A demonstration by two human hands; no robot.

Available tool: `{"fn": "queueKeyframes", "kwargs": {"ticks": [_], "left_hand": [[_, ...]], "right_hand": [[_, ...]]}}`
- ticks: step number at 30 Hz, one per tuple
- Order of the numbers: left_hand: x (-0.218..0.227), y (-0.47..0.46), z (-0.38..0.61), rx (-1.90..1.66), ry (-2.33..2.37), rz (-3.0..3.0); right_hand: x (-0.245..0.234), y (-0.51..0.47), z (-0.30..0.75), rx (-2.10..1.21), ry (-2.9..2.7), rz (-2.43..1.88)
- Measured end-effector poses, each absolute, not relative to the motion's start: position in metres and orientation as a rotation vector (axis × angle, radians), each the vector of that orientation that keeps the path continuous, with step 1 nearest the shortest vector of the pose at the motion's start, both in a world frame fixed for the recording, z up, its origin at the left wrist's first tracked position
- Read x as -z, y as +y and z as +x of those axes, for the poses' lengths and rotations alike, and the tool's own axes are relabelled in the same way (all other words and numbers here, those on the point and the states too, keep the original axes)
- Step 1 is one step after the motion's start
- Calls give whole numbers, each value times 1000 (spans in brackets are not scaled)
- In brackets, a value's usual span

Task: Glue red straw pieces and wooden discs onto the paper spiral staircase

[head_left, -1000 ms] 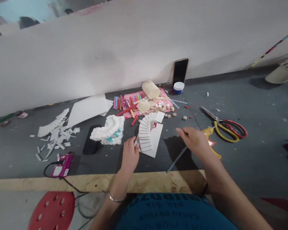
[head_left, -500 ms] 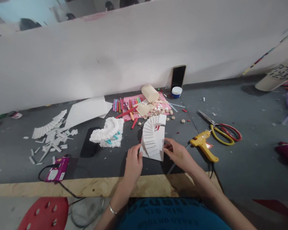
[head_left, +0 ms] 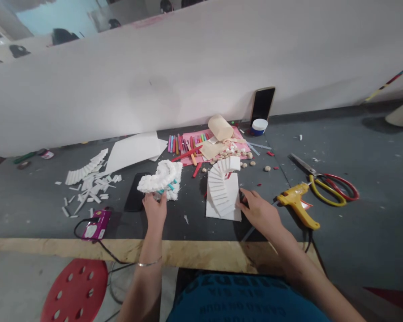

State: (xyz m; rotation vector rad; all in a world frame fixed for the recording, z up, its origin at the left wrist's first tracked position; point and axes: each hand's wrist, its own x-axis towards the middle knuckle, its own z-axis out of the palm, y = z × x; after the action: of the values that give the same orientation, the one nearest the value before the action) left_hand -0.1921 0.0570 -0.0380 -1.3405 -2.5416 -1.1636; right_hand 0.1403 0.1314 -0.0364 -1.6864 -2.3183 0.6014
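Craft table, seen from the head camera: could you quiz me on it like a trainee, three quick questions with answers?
1. Which is nearest the person's left grip? A) scissors; B) fluffy white model; C) red stool.
2. True or false: the yellow glue gun lies to the right of the stepped white model.
3. Fill in: the small jar has a white top and a ____ lower part.

Key: 1. B; 2. true; 3. blue.

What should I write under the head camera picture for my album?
Left hand at a bumpy white model, right hand beside a curved white staircase model, yellow glue gun nearby.
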Motion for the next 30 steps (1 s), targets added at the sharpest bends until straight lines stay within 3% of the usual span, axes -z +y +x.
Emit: {"fn": "queueKeyframes", "kwargs": {"ticks": [14, 20, 25, 30], "left_hand": [[-9, 44, -177, 764, -2812, -1721], [-40, 129, -248, 707, -2736, -1783], [-32, 192, -257, 593, -2878, -2048], [-30, 196, -263, 555, -3015, -2210]], "right_hand": [[30, 137, 155, -583, -2311, -1599], [9, 182, 142, -557, -2397, -1678], [8, 220, 122, -648, -2452, -1674], [10, 224, 109, -695, -2468, -1726]]}}
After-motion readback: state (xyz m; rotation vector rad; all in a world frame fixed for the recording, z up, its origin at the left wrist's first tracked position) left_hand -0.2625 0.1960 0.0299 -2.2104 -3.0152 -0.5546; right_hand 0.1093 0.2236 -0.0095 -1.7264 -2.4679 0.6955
